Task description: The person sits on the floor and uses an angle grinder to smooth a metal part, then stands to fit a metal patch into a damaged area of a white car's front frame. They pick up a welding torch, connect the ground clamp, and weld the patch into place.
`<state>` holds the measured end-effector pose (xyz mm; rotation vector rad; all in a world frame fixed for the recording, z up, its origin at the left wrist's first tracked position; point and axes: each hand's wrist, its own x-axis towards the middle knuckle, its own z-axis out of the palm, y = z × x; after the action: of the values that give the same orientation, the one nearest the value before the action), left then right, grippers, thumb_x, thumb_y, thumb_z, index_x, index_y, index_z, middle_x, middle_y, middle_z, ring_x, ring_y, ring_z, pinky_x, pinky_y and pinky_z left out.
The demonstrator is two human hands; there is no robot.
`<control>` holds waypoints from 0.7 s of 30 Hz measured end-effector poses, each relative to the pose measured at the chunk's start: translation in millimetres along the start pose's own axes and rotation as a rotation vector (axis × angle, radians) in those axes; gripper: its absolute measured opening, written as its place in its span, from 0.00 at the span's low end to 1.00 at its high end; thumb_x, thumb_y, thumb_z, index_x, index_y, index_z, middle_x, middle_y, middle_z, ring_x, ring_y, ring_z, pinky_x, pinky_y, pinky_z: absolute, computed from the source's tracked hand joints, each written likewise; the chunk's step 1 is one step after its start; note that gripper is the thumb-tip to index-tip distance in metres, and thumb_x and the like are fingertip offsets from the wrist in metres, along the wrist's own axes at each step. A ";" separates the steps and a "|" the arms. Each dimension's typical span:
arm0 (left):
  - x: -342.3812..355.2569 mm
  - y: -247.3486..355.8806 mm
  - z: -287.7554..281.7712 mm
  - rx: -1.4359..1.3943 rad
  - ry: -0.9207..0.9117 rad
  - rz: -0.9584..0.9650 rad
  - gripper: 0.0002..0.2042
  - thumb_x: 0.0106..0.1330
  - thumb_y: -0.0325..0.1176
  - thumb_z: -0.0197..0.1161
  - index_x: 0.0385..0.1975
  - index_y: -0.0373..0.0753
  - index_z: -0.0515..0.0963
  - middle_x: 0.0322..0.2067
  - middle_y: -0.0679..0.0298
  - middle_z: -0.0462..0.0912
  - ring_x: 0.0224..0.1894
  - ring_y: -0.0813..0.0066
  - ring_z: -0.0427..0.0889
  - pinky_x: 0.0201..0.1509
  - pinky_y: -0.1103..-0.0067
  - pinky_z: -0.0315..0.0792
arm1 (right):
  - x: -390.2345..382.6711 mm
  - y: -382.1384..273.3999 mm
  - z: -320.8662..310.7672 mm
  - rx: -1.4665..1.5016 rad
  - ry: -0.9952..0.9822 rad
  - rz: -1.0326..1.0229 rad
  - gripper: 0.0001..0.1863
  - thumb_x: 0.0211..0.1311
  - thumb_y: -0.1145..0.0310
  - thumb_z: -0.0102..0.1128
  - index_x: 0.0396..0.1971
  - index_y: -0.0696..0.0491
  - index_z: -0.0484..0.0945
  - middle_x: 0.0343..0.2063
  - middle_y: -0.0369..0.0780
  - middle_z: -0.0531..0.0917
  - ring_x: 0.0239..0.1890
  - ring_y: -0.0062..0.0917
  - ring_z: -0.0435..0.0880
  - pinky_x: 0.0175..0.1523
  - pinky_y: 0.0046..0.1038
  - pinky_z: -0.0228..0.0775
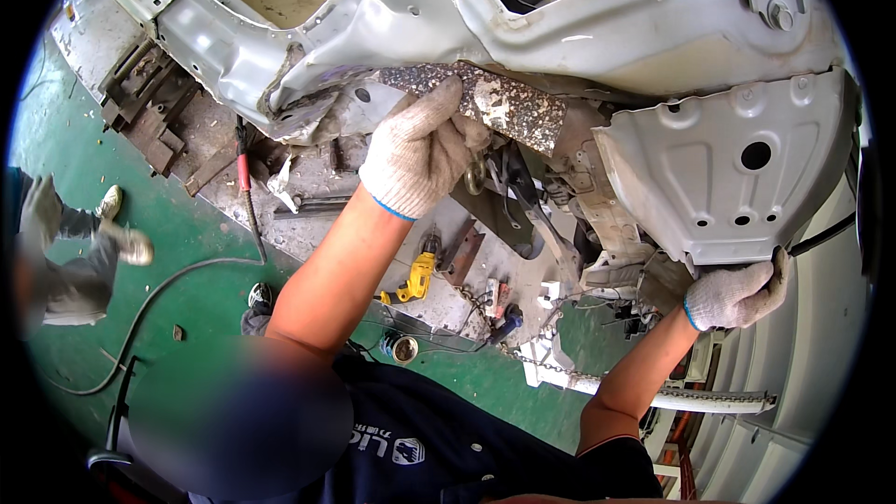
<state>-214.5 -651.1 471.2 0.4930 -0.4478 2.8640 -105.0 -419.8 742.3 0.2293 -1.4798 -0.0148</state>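
Note:
My left hand [420,145], in a white knit glove with a blue cuff, is closed with thumb and fingers pinching the lower edge of a speckled, scraped metal strip [518,107]. This strip lies along the underside of a silver-grey vehicle body panel [392,33]. On the right, my gloved right hand [737,294] has its fingers curled at the bottom lip of a grey stamped metal panel [691,159] with round holes. That panel hangs below the body section. What lies behind both hands is hidden.
A yellow power drill [413,280] lies on the littered grey platform [219,126]. A red-handled hose [245,173] trails onto the green floor. Rusty steel blocks [154,103] sit far left. A chain [672,395] runs along a white beam. Another person's legs [79,271] show left.

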 end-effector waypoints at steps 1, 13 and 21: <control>-0.2 0.5 -2.7 -0.002 -0.009 -0.005 0.16 0.79 0.31 0.55 0.61 0.30 0.73 0.53 0.49 0.85 0.45 0.62 0.86 0.45 0.70 0.78 | 0.1 0.4 0.5 0.011 0.002 -0.002 0.14 0.69 0.73 0.55 0.48 0.65 0.81 0.49 0.50 0.86 0.52 0.37 0.85 0.59 0.39 0.80; -1.8 -0.5 18.9 0.032 0.163 0.046 0.11 0.78 0.28 0.57 0.52 0.27 0.76 0.39 0.50 0.87 0.32 0.63 0.84 0.41 0.71 0.78 | 0.5 1.6 -1.4 -0.041 -0.005 0.010 0.15 0.69 0.72 0.55 0.48 0.64 0.83 0.50 0.49 0.86 0.53 0.38 0.85 0.61 0.38 0.78; -2.9 -1.2 17.6 0.026 0.176 0.028 0.11 0.77 0.30 0.58 0.51 0.28 0.77 0.36 0.50 0.87 0.32 0.62 0.84 0.40 0.68 0.75 | -0.1 7.2 -2.2 -0.006 -0.023 0.031 0.15 0.71 0.70 0.54 0.50 0.64 0.80 0.51 0.50 0.86 0.54 0.38 0.84 0.61 0.39 0.78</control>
<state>-206.4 -656.2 486.3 0.2372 -0.3901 2.9108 -103.8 -412.5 743.2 0.2018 -1.5054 0.0033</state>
